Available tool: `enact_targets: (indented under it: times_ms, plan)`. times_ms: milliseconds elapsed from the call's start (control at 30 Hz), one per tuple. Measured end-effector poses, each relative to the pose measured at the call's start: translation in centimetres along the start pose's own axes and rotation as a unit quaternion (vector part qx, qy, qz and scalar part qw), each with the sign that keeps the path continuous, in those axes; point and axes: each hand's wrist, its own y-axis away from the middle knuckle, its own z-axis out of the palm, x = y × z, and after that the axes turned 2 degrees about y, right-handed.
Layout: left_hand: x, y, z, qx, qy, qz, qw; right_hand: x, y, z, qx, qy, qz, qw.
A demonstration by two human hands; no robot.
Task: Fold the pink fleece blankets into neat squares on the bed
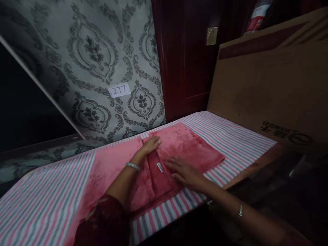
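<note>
A pink plush cloth (pixel 184 145) lies with its left and right sides folded toward the middle. Between the two folded edges runs a darker strip, where a small white label (pixel 160 167) shows. My left hand (pixel 151 145) rests on the far end of this strip, fingers stretched out toward the right fold. On the right fold's inner edge, close to the label, lies my right hand (pixel 186 173), its fingers extended over the pile. Neither hand appears to grasp the cloth.
Under the cloth is a striped sheet (pixel 48 194) covering the table. A large cardboard box (pixel 271 78) stands at the right, with a bottle (pixel 256 18) behind its top edge. Patterned wallpaper (pixel 94 51) bears a paper marked 277 (pixel 119 90). A dark screen-like panel (pixel 28 102) is at left.
</note>
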Motion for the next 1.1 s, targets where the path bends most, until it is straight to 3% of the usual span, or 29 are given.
enact_targets:
  times_ms: [100,200,333,467,700,867,1000,1100]
  plan:
    - [-1.7,3.4,-2.4,0.023,0.018,-0.003,1.0,2.5,1.6,-1.0,0.082,0.034,0.049,0.995]
    - [-4.5,9.1,-5.3,0.054,0.016,-0.059,0.997,3.0,2.7,-0.5,0.116,0.083,0.054,0.988]
    - [-8.0,17.6,-8.3,0.115,-0.015,-0.19,0.975,0.6,3.7,2.9,0.05,0.136,-0.033,0.989]
    - [-9.4,24.6,-8.2,0.162,-0.019,-0.304,0.939,-0.5,4.6,6.3,0.015,0.153,-0.08,0.985]
    - [-6.6,31.4,-5.4,0.212,0.102,-0.335,0.912,0.4,4.3,6.7,0.045,0.161,-0.082,0.983]
    - [-4.2,34.5,-5.1,0.292,0.249,-0.392,0.836,-3.4,2.0,6.3,0.053,0.125,-0.1,0.986]
    - [-1.8,36.8,-4.2,0.318,0.318,-0.411,0.793,-6.3,0.2,7.3,0.0,0.063,-0.162,0.985]
    - [-0.6,37.5,-3.3,0.33,0.379,-0.41,0.761,-6.6,-0.4,8.7,-0.028,0.039,-0.176,0.983]
